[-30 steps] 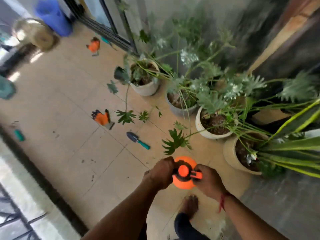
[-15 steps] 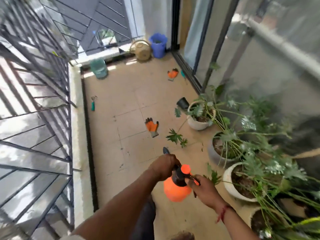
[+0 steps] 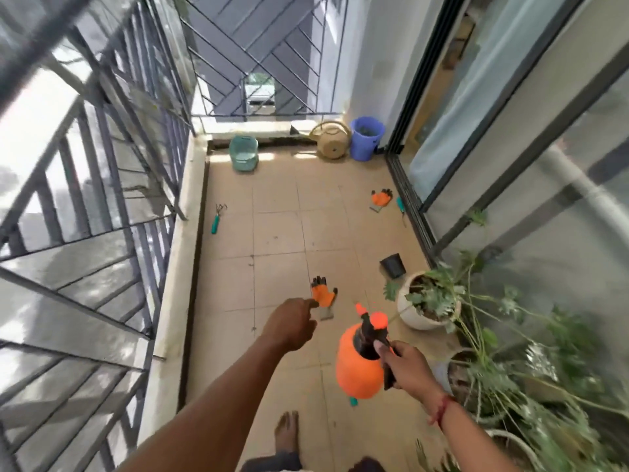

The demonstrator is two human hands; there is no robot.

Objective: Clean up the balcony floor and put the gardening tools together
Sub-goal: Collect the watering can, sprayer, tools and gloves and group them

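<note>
Glossy orange plastic sprayer [image 3: 359,367], matt beige floor tiles [image 3: 272,233], painted metal railing [image 3: 85,185].

The tiled floor [image 3: 272,240] bears an orange glove [image 3: 323,294] centre-frame, a second glove [image 3: 381,199] upper right, a hand rake [image 3: 216,218] left.

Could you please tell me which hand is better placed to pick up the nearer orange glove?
Probably left. The left hand is empty and stretched toward the orange-and-black fabric glove, while the right hand grips the orange plastic spray bottle.
</note>
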